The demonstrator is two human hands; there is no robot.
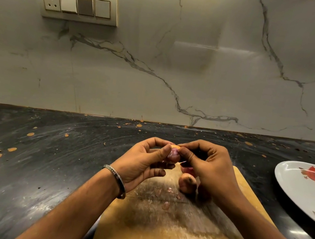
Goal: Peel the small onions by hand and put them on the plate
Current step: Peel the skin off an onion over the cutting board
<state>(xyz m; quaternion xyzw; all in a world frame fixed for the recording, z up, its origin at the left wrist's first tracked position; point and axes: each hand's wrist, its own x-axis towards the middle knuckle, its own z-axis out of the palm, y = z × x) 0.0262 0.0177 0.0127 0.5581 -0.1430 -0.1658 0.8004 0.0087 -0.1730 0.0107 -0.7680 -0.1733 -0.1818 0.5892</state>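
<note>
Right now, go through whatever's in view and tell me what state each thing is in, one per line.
Left hand: holding the small onion above the board.
Right hand: pinching skin at the onion's top.
Held onion: partly peeled, purple flesh showing.
Onions on board: lying unpeeled, skins on.
Cutting board: flat on counter, scattered with skin bits.
Plate: on the counter, no onions on the visible part.
Switches: position unclear.
</note>
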